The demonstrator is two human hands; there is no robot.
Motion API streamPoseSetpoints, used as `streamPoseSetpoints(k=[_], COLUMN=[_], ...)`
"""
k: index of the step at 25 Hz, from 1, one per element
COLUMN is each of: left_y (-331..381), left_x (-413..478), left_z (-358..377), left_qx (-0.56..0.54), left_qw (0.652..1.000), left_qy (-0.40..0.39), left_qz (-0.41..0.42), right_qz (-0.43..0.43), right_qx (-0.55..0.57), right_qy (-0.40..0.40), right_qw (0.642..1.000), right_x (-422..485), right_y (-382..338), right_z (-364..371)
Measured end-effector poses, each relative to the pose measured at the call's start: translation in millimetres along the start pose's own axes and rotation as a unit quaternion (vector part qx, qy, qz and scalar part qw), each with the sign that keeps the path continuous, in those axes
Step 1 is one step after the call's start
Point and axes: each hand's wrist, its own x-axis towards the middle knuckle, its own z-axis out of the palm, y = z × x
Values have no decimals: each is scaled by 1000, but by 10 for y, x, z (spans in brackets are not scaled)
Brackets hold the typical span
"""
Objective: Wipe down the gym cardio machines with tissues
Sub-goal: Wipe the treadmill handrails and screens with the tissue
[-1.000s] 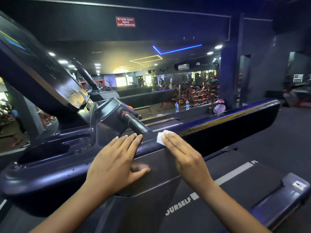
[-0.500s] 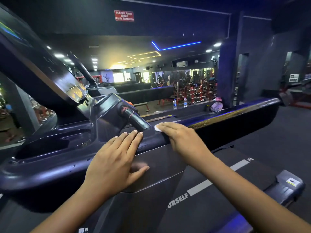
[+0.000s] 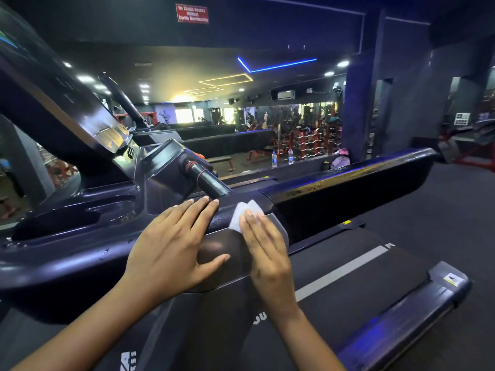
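Tissue (image 3: 245,214) is pressed under flat right hand (image 3: 263,247)
Handrail (image 3: 348,180) is stretched rightward, nearest that hand; left hand (image 3: 174,245) is rested flat.

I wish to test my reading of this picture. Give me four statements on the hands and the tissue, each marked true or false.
1. The right hand presses a tissue on the treadmill rail. True.
2. The left hand grips a spray bottle. False: it rests flat on the rail, holding nothing.
3. Two water bottles stand in the background. True.
4. The left hand covers the tissue. False: only the right hand's fingers lie on it.
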Motion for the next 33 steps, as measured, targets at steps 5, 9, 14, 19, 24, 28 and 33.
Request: streamPoseSetpoints(k=[5, 9, 14, 19, 24, 28, 33], left_y=[26, 153, 352, 415, 425, 422, 421], left_x=[44, 188, 438, 438, 414, 407, 405], left_z=[-17, 8, 84, 187, 223, 222, 246], left_qx=[-30, -54, -52, 0, 34, 44, 53], left_qw=[999, 998, 997, 998, 997, 996, 996], left_qy=[1, 19, 22, 24, 37, 48, 49], left_qz=[15, 36, 47, 52, 51, 58, 56], right_qz=[127, 134, 154, 160, 213, 64, 40], right_qx=[-43, -15, -24, -60, -57, 34, -46], right_qy=[60, 84, 103, 129, 162, 99, 130], right_qw=[989, 987, 982, 977, 962, 992, 990], right_x=[-153, -194, -277, -285, -197, -116, -32], right_y=[529, 352, 518, 1001, 1055, 661, 1124], right_z=[-58, -20, 24, -46, -137, -13, -94])
